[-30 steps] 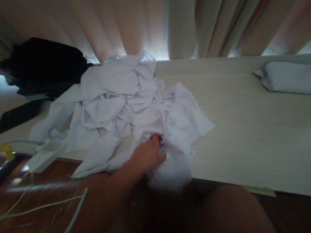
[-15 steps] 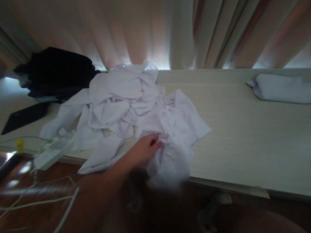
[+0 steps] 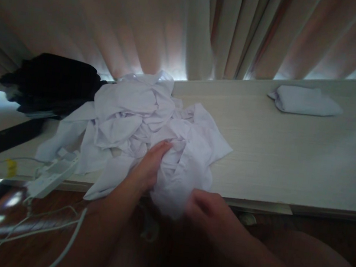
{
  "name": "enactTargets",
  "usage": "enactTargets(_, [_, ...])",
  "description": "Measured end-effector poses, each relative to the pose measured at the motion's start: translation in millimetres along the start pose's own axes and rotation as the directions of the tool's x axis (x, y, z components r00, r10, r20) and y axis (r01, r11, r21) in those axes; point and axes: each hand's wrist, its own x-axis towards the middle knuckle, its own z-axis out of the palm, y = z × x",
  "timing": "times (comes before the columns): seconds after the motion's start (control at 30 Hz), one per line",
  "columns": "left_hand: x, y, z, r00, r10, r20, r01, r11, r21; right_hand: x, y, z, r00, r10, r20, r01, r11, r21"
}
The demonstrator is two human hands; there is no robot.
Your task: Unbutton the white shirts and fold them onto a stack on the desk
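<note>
Since a moment ago the right hand has come up to pinch the hanging edge of the crumpled white garment at the table front, while the left hand lies open-fingered upon it, both hands now engaged.

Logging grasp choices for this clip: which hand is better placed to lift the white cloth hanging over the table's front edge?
Probably the right hand: it sits at the overhanging fold of the white cloth. The left hand rests flat, farther in on the pile.
</note>
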Motion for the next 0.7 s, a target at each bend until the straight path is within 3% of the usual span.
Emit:
enactTargets(0.1, [-4, -3, 11.0, 0.991, -0.074, 0.114, 0.081, 0.995, -0.057, 32, 3, 11, 0.998, 0.031, -0.052, -0.032, 0.999, -0.01])
enactTargets(0.17, [-4, -5, 16.3, 0.988, -0.08, 0.133, 0.087, 0.995, -0.05, 51, 8, 18, 0.99, 0.063, -0.124, -0.063, 0.998, 0.002])
enactTargets(0.33, [9, -1, 3.1, 0.998, 0.014, -0.06, -0.014, 1.0, 0.009, 71, 27, 16, 0.981, -0.031, -0.192, 0.075, 0.971, 0.226])
enactTargets(0.43, [21, 6, -19.7, 0.989, 0.142, -0.042, -0.126, 0.957, 0.262, 76, 36, -3, 0.978, 0.027, -0.206, 0.073, 0.885, 0.46])
enactTargets(0.53, [32, 6, -39.3, 0.948, 0.318, 0.005, -0.258, 0.762, 0.594, 81, 39, -35, 0.938, 0.135, -0.318, 0.165, 0.632, 0.757])
enactTargets(0.6, [39, 2, -46.3, 0.93, 0.365, 0.042, -0.298, 0.685, 0.665, 82, 37, -60, 0.898, 0.153, -0.413, 0.285, 0.513, 0.81])
enactTargets(0.7, [47, -6, -47.2, 0.938, 0.3, 0.174, -0.339, 0.691, 0.639, 79, 33, -92, 0.893, 0.088, -0.442, 0.334, 0.529, 0.78])
